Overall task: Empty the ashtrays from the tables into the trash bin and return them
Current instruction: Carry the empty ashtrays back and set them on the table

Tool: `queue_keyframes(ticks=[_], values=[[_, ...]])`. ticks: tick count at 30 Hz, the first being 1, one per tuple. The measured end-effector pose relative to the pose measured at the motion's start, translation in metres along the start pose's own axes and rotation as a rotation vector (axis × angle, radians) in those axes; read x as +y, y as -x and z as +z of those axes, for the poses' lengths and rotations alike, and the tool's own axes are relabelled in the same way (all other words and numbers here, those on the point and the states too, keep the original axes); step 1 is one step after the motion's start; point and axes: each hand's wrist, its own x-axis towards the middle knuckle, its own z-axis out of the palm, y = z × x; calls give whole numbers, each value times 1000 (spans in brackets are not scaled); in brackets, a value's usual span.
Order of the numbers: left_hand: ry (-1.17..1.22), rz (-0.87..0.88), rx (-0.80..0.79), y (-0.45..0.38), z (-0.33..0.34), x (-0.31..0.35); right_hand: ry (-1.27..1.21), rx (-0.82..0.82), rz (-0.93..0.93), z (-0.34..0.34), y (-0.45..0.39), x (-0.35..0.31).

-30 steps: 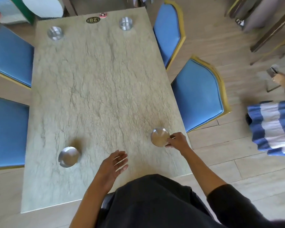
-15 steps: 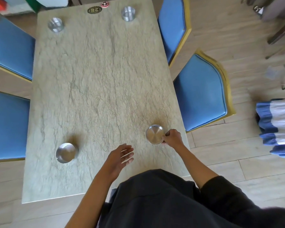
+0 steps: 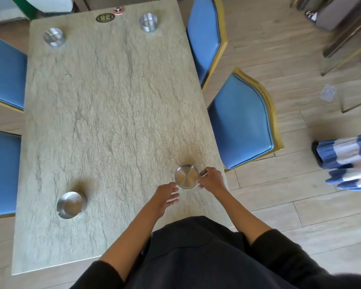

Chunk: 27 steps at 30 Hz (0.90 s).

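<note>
At the near right corner of the desk (image 3: 104, 101), seen from my head camera, my right hand (image 3: 212, 179) pinches the right rim of a steel ashtray (image 3: 186, 176), fingers curled shut on the metal, wrist bent inward and forearm running back toward my dark sleeve. The ashtray sits just inside the desk's right edge; whether it rests flat on the stone or is slightly lifted I cannot tell. My left hand (image 3: 166, 197) hovers just below and left of that ashtray, palm turned toward it, fingers spread and loose, its grip open and holding nothing, the fingertips close to the rim. The left forearm crosses the near edge of the desk at a slant from my body.

A second ashtray (image 3: 71, 205) stands near the left side of the desk, well apart from both hands. Two more ashtrays stand at the far end, one at the far left corner (image 3: 53, 37) and one toward the far right (image 3: 148, 22). Blue chairs (image 3: 241, 119) flank both long sides.
</note>
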Motion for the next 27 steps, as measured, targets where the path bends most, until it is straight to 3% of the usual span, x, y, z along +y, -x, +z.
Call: queue_keyframes(ticks=[16,27], values=[[55,22,93,29,-52,-63,158,-47,-14,3,34,30],[192,94,127,73,-117,-135,253,-132,-93,60,102,21]])
